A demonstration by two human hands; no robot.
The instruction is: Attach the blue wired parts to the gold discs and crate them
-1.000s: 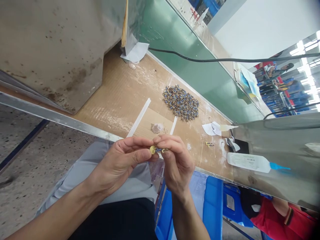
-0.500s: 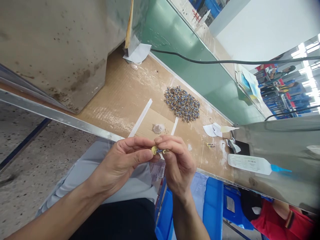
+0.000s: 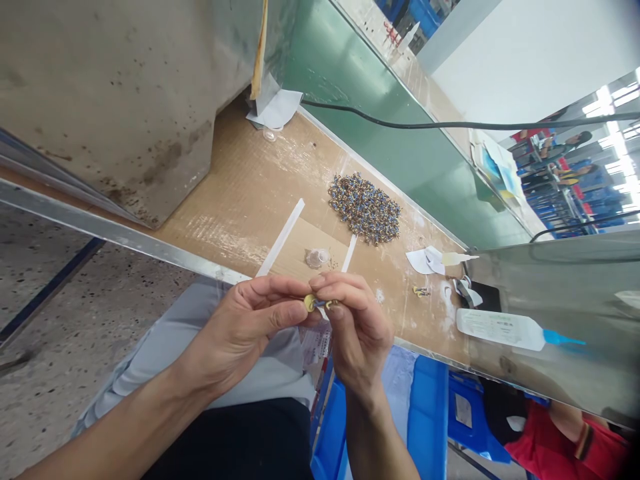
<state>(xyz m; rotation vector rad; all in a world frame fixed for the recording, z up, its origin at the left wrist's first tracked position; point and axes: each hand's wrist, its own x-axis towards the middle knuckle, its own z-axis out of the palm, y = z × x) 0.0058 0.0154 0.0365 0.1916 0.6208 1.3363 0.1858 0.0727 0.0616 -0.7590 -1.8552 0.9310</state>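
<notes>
Between my two hands is a small figurine (image 3: 318,303), blue in the middle with a yellow round part at its left end. My left hand (image 3: 260,310) pinches the yellow end between thumb and fingertips. The other end is pinched by my right hand (image 3: 353,320), whose fingers cover part of it. Just beyond my fingertips a small clear plastic dish (image 3: 317,257) lies on the cardboard-covered bench. Farther back is a heap of tiny blue and brown pieces (image 3: 365,208). A few yellowish figurines (image 3: 421,291) lie to the right of my hands.
A white bottle with a blue nozzle (image 3: 500,329) and a smaller glue bottle (image 3: 455,258) lie at the right. A stained metal housing (image 3: 110,100) stands left. A black cable (image 3: 380,120) crosses the back. Blue crates (image 3: 427,413) sit below the bench; a person's red sleeve (image 3: 600,440) shows right.
Both hands keep their pinch on the figurine, which appears turned very slightly. The rest of the bench looks the same.
</notes>
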